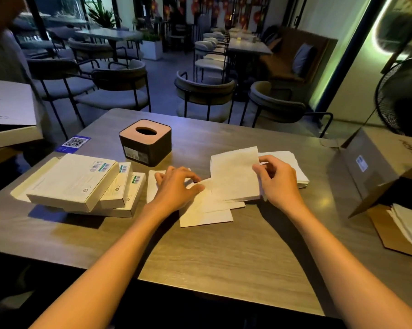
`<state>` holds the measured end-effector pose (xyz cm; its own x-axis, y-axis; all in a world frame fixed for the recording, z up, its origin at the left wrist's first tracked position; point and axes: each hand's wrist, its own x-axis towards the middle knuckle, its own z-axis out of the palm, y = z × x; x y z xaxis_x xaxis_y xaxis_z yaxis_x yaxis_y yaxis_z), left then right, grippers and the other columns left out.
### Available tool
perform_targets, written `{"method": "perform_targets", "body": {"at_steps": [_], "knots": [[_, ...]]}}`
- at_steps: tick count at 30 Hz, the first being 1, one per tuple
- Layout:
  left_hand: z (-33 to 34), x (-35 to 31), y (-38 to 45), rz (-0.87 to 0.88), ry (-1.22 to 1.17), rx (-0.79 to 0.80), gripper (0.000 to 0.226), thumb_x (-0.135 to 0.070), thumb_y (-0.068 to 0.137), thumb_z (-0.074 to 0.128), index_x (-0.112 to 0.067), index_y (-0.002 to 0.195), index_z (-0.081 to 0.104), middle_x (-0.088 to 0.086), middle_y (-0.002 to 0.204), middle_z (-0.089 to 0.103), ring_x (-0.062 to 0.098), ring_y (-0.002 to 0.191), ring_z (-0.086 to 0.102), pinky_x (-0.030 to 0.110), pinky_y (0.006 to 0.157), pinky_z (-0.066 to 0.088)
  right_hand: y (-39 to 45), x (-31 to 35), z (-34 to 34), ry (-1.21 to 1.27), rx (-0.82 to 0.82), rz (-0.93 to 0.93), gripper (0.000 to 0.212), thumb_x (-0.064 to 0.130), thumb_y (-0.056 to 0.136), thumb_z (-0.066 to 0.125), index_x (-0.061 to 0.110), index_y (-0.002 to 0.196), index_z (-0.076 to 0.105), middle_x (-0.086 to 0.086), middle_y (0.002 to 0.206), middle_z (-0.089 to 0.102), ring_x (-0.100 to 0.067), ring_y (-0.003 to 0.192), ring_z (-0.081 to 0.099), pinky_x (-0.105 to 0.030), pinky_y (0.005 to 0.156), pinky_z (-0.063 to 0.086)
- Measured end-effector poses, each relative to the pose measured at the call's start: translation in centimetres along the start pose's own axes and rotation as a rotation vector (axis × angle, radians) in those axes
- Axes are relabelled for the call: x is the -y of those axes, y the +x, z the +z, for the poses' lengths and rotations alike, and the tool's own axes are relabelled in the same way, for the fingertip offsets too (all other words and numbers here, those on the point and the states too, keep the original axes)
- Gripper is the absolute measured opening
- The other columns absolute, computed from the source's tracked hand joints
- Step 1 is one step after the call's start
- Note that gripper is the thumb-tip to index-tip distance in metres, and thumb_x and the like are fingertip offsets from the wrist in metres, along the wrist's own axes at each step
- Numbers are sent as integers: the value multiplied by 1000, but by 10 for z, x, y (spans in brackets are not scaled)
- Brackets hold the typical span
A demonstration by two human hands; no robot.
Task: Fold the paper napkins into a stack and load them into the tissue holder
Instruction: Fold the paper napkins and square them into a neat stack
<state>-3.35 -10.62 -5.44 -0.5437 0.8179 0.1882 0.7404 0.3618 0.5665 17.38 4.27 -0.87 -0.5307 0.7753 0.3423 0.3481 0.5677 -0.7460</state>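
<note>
Both hands pinch paper: left hand (176, 186) a flat napkin (205, 214), right hand (277, 179) a raised napkin (234, 174)

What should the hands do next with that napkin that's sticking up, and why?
Probably lay it down flat. The right hand pinches the raised napkin by its edge, while the left hand pinches the loose napkins lying on the table. They are spread unevenly, and the tissue holder looks empty.

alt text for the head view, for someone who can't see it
Two hands fold napkins on a table: the right hand pinches a raised napkin, the left hand pinches another. A tissue holder stands behind, white boxes to the left.
</note>
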Motion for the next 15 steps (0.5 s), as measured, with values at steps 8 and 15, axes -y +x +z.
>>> {"method": "perform_targets", "body": {"at_steps": [8, 15], "knots": [[-8, -58, 0, 7, -767, 173, 60, -65, 92, 49, -9, 86, 69, 6, 85, 66, 14, 84, 61, 33, 83, 42, 10, 9, -25, 329, 169, 69, 14, 23, 104, 57, 21, 113, 68, 11, 98, 77, -1, 91, 73, -14, 70, 56], [-8, -64, 10, -148, -899, 143, 21, -35, 88, 70, -20, 103, 74, -4, 98, 75, 13, 97, 68, 25, 76, 48, 13, -18, -43, 296, 39, 154, 14, 21, 103, 59, 20, 106, 73, 6, 95, 74, -2, 86, 69, -18, 68, 57]]}}
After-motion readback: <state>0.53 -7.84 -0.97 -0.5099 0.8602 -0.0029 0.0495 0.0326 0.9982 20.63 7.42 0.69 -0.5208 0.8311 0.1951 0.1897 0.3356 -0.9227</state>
